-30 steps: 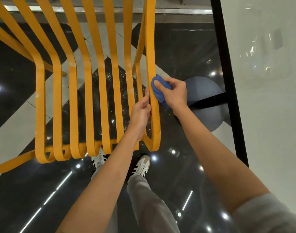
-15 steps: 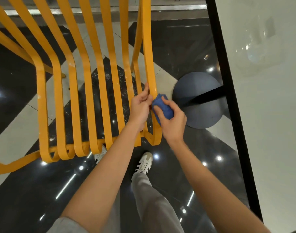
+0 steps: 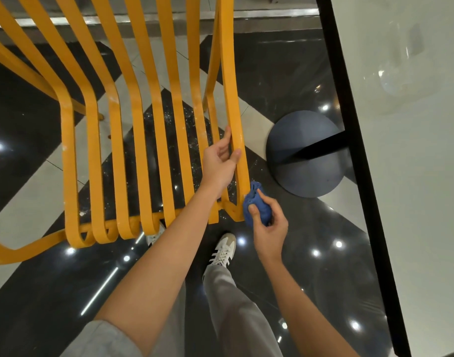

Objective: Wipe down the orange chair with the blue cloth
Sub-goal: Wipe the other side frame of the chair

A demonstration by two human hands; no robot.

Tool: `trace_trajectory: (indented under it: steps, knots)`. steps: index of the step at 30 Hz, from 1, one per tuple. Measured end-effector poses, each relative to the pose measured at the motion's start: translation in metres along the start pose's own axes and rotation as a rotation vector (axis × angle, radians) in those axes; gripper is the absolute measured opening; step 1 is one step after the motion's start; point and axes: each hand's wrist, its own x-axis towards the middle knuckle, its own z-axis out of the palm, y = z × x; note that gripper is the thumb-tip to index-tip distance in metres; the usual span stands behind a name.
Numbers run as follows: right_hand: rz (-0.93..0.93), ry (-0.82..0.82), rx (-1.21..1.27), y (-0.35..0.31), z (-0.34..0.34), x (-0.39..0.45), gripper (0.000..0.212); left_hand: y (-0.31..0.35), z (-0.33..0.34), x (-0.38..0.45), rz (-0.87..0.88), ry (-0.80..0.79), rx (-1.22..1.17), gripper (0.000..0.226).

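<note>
The orange chair is made of several bent slats and fills the upper left of the head view, seen from above. My left hand grips the rightmost slat, with the thumb on its top face. My right hand holds the bunched blue cloth and presses it against the outer side of that same slat, near its lower curved end. Part of the cloth is hidden inside my fingers.
A white table with a black edge runs down the right side. Its dark round base sits on the glossy black and white floor close to the chair's right slat. My grey trousers and white shoes stand below the chair's front edge.
My right hand has slid the blue cloth down the rightmost slat toward me, from beside my left hand to the slat's lower end. My left hand has kept its hold on the slat.
</note>
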Motion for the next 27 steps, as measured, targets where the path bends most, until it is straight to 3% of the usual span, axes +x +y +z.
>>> trace_trajectory:
  steps: [4,9,15,17,21,24,27]
  knots:
    - [-0.016,-0.025,-0.040,-0.016,0.017,0.036,0.032,-0.003,0.000,0.002,0.010,0.010,0.001,0.058]
    - [-0.199,-0.105,-0.122,-0.002,0.003,0.010,0.039,-0.003,0.000,0.002,0.018,0.015,0.016,0.058]
    - [0.038,-0.092,-0.203,0.038,-0.029,-0.016,0.029,-0.004,0.001,0.001,0.015,0.021,0.023,0.059]
    - [-0.022,-0.003,-0.183,0.027,-0.029,-0.017,0.028,-0.004,-0.001,0.003,0.018,0.009,0.026,0.059]
    - [-0.167,0.001,-0.136,-0.021,0.010,0.010,0.032,-0.006,0.000,0.002,0.018,0.012,-0.014,0.058]
    - [-0.144,0.012,-0.160,-0.038,0.030,0.050,0.032,-0.009,0.000,0.000,0.036,0.019,-0.052,0.057]
    - [-0.100,0.001,-0.178,-0.036,0.023,0.034,0.032,-0.010,-0.002,0.001,0.014,0.004,-0.075,0.057]
